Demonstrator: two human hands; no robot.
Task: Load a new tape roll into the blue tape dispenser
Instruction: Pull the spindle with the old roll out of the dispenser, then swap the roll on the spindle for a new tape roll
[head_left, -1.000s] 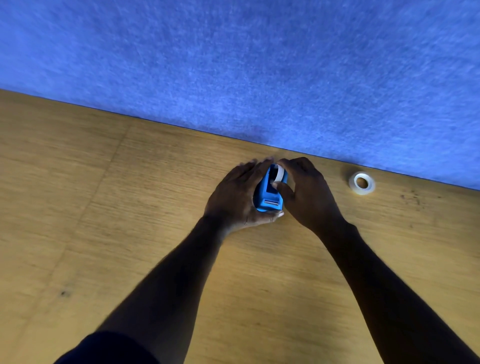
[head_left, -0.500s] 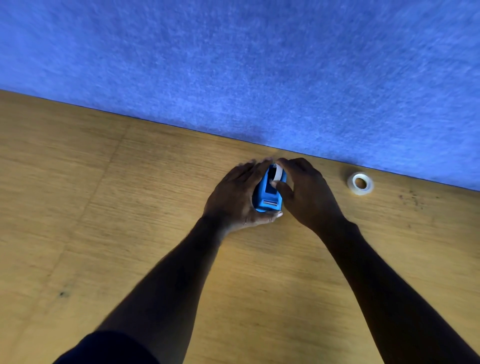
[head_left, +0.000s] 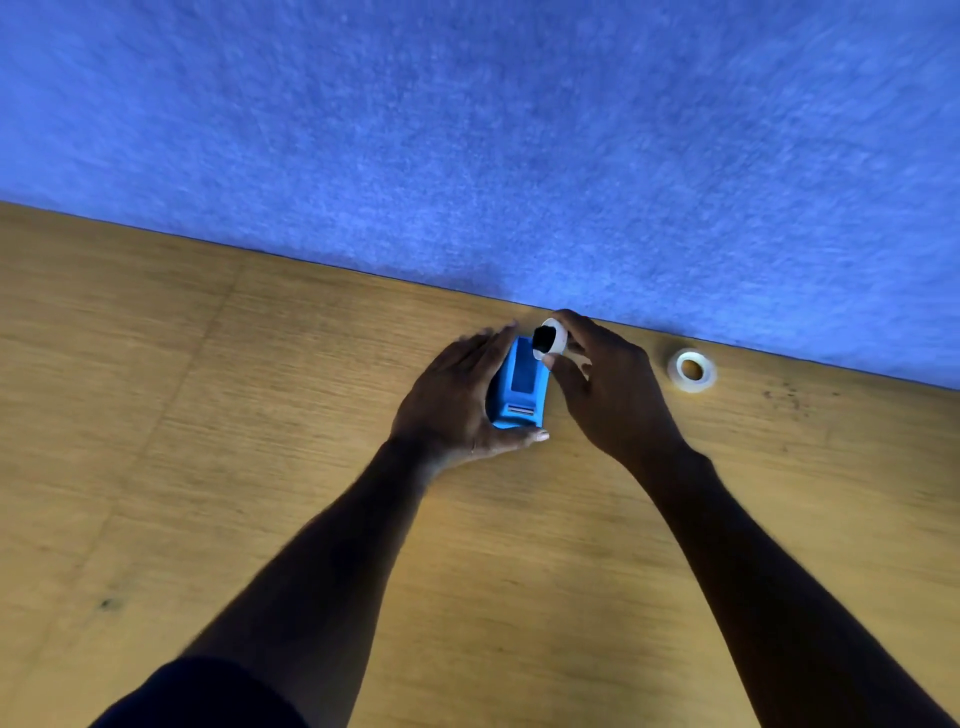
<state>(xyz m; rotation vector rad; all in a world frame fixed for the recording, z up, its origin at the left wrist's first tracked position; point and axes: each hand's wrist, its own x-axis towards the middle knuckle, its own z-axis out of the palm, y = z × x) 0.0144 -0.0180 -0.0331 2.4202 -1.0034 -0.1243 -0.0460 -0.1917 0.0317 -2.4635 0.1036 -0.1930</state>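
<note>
The blue tape dispenser (head_left: 521, 387) stands on the wooden table near its far edge. My left hand (head_left: 457, 395) cups its left side and front, the thumb under its near end. My right hand (head_left: 608, 387) pinches a small white roll with a black hub (head_left: 549, 339) just above the dispenser's far end, clear of the open slot. A second white tape roll (head_left: 692, 370) lies flat on the table to the right, apart from my hands.
The wooden table (head_left: 208, 441) ends at a blue felt wall (head_left: 467, 130) right behind the dispenser. Some dark specks mark the wood at the far right.
My right hand has lifted the white roll with its black hub up and out of the dispenser, leaving the slot open. My left hand has kept its hold on the body.
</note>
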